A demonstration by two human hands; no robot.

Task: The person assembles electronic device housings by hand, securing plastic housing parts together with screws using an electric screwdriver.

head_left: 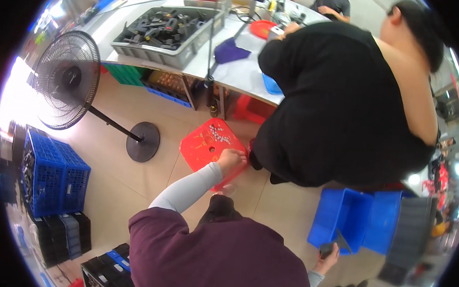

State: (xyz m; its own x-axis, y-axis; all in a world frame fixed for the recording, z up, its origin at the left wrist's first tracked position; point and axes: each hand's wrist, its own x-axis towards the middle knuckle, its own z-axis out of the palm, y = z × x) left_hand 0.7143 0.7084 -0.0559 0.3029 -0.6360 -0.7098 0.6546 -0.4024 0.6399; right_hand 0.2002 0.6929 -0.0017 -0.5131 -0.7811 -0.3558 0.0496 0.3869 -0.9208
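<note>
My left hand (231, 161) is over the right side of a red plastic stool (196, 147), its fingers drawn together; what they hold, if anything, is too small to see. Scattered on the stool top are several small whitish pieces (218, 134), just beyond that hand. My right hand (327, 262) is low at my right side, closed round a dark grey plastic part (327, 249) with a thin arm sticking up. That part is in front of a blue bin (322, 217). A small clear round thing (229, 190) shows near the stool's front edge.
A co-worker in black (342, 107) sits close at the right, at a white table (197, 64). On it stands a grey tray (184, 56) of dark parts and a purple cloth (231, 51). A standing fan (67, 79) and blue crates (54, 173) are at the left.
</note>
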